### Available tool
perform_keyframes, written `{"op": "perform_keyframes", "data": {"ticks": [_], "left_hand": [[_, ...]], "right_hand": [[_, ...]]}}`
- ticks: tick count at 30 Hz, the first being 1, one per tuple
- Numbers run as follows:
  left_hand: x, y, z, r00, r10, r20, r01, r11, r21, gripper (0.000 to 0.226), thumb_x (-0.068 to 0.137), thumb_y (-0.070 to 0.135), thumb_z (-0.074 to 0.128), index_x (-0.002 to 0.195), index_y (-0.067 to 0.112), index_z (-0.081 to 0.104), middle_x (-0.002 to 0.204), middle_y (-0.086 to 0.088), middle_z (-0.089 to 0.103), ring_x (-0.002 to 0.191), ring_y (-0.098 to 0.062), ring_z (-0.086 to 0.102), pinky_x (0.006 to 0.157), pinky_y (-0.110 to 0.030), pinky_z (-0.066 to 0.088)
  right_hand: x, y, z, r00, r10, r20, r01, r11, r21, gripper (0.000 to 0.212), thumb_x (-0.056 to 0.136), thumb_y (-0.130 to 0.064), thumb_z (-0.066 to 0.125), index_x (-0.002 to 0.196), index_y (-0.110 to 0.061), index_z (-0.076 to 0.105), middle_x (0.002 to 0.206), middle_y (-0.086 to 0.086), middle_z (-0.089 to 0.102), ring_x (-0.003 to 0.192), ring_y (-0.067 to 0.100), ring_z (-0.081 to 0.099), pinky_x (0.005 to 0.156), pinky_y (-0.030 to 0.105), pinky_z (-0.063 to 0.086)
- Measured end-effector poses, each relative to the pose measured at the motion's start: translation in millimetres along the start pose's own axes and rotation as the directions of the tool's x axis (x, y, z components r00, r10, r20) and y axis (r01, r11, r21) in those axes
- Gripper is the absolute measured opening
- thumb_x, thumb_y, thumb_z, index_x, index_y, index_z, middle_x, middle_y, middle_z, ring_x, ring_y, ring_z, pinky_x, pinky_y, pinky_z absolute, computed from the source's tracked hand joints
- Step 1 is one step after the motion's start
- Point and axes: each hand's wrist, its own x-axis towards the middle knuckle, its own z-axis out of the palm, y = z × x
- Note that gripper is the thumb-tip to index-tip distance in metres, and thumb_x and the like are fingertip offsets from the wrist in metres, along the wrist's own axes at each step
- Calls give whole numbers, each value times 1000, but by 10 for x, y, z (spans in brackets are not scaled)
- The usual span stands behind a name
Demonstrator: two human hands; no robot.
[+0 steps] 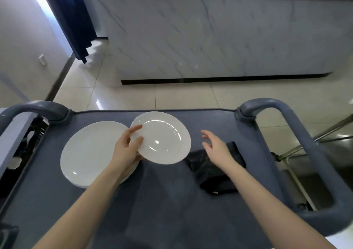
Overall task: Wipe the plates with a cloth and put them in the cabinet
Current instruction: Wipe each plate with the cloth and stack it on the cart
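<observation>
Your left hand [127,149] pinches the plate [162,137], raised for wiping; your right hand [215,147], fingers spread and empty, must next take the cloth [214,174].

On the cart [172,206], one plate [89,153] lies left of the middle, toward the far left corner. My left hand [128,147] pinches a second plate [164,139] by its left rim, just right of the first, near the far edge. The cloth [214,172] lies to its right, toward the right edge, with my right hand [215,147] above it.
</observation>
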Motion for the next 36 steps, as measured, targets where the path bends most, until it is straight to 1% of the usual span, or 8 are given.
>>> {"op": "perform_keyframes", "data": {"ticks": [3, 7, 9, 14, 22, 28, 31, 36], "left_hand": [[42, 9, -4, 999, 33, -16, -32, 994, 103, 35, 101, 9, 55, 119, 36, 67, 120, -1, 62, 76, -10, 69, 55, -27, 56], [74, 6, -20, 999, 46, -13, -44, 992, 117, 35, 102, 10, 55, 120, 37, 66, 117, 1, 64, 77, -5, 70, 59, -31, 60], [80, 3, -21, 999, 48, -17, -46, 993, 110, 35, 102, 10, 54, 120, 37, 66, 113, 2, 66, 77, -4, 70, 61, -31, 61], [89, 30, -13, 998, 56, -22, -54, 993, 101, 34, 104, 11, 53, 125, 35, 64, 114, 3, 65, 78, -3, 69, 62, -31, 62], [43, 55, 135, 998, 32, 51, -35, 998, 55, 34, 104, 17, 53, 123, 42, 65, 114, 2, 63, 89, -14, 66, 67, -35, 60], [-36, 113, 258, 994, 22, 109, -19, 1000, -25, 33, 106, 20, 50, 122, 44, 66, 124, -10, 65, 98, -24, 66, 65, -31, 57], [-84, 145, 260, 986, 33, 164, -28, 999, -30, 34, 107, 22, 48, 123, 46, 66, 109, -14, 68, 88, -20, 68, 61, -29, 56], [-141, 153, 170, 990, 63, 129, -55, 996, -65, 32, 107, 23, 49, 129, 40, 65, 83, -5, 63, 70, -12, 60, 55, -27, 53]], "right_hand": [[33, 199, 53, 978, -24, 207, 126, 861, -492, 51, 96, -24, 56, 145, -21, 43, 146, 3, 47, 132, 25, 45, 110, 37, 36], [40, 286, 212, 960, -95, 265, 262, 643, -719, 54, 95, -40, 56, 145, -24, 41, 141, -2, 45, 130, 24, 41, 117, 39, 23], [65, 251, 196, 956, -121, 266, 281, 638, -717, 41, 96, -37, 55, 135, -26, 52, 131, -2, 49, 122, 23, 43, 117, 37, 21], [24, 52, -257, 936, -80, 344, 222, 890, -397, 21, 92, -15, 63, 113, -15, 66, 115, 3, 55, 112, 23, 50, 102, 32, 37], [-250, -698, -771, 924, -263, 276, 303, 946, -114, 19, 90, -7, 65, 102, -22, 68, 104, -6, 53, 102, 12, 53, 89, 18, 40], [-192, -1201, -119, 904, -419, 86, 425, 857, -292, 18, 90, -20, 64, 106, -25, 71, 100, -1, 43, 102, 19, 42, 94, 38, 36], [-262, -1292, 147, 889, -452, 74, 454, 849, -271, 19, 92, -22, 61, 109, -23, 69, 100, 2, 49, 97, 21, 49, 90, 41, 42], [-480, -1099, 285, 885, -453, 110, 447, 757, -476, 46, 99, -42, 45, 144, -34, 43, 137, -9, 50, 131, 15, 41, 110, 40, 31]]}}
